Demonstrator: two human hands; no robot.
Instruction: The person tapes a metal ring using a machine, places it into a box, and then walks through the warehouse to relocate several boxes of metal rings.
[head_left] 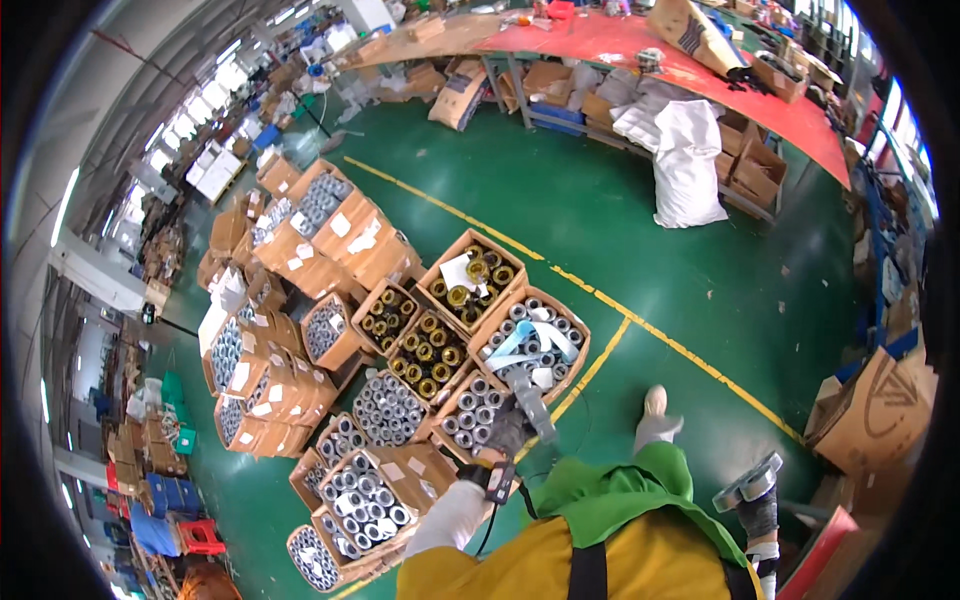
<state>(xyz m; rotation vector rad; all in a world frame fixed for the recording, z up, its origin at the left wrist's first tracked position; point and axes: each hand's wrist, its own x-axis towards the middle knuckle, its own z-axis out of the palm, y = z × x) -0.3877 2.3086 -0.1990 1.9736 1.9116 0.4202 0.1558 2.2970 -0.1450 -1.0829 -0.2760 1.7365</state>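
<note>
Many cartons (385, 248): standing open-topped on the green floor (560, 200), grouped left of the long yellow line (450, 210), filled with grey metal rings (388, 408) and, in three, olive-yellow rings (425, 352).
Left hand (508, 428): dark-gloved, reaching over the right-hand edge of the group, above a carton of larger grey rings.
Left fingers: apparently curled round a disc-shaped metal part (534, 408); partly hidden, so exact spread impossible to tell.
Disc: seen nearly edge-on, near the carton's right corner, just below the carton with the pale blue strip (522, 345).
Left wrist: fitted with a small black device (500, 483), trailing a cable.
Right hand (762, 515): gloved, well apart from the cartons, out beyond the green cloth (620, 500).
Right fingers: seemingly wrapped round metal pieces (752, 482), with rounded ends showing; full grip hidden.
Step in hand: judged as handling loose metal parts beside the cartons; lifting out or putting in, impossible to tell.
Next move: likely to call for a steady hold on the disc, clearance over the carton rim, and care against knocking neighbouring rings.
Far worktop (590, 38): red, cluttered, well beyond reach.
</note>
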